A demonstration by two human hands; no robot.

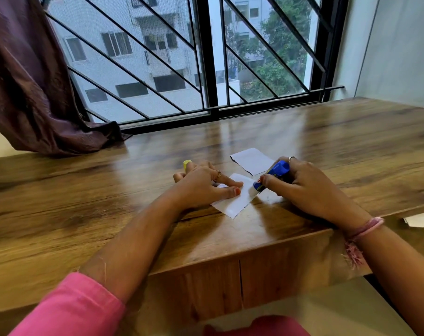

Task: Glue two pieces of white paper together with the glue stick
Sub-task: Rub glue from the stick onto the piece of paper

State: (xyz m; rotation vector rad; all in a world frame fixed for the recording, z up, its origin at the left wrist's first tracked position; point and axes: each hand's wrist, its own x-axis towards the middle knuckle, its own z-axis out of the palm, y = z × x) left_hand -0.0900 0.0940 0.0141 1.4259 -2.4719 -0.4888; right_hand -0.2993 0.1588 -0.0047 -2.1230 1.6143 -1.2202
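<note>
A small white paper piece lies near the front edge of the wooden table. My left hand presses on its left part with straight fingers. The yellow cap shows behind that hand; whether the fingers hold it I cannot tell. My right hand grips the blue glue stick, tilted down to the left, with its lower end on the paper's right edge. A second white paper piece lies flat just beyond, apart from the first.
A window with black bars runs along the table's far edge. A dark purple curtain drapes onto the back left corner. More white paper lies at the right edge, lower than the tabletop. A wall bounds the right side.
</note>
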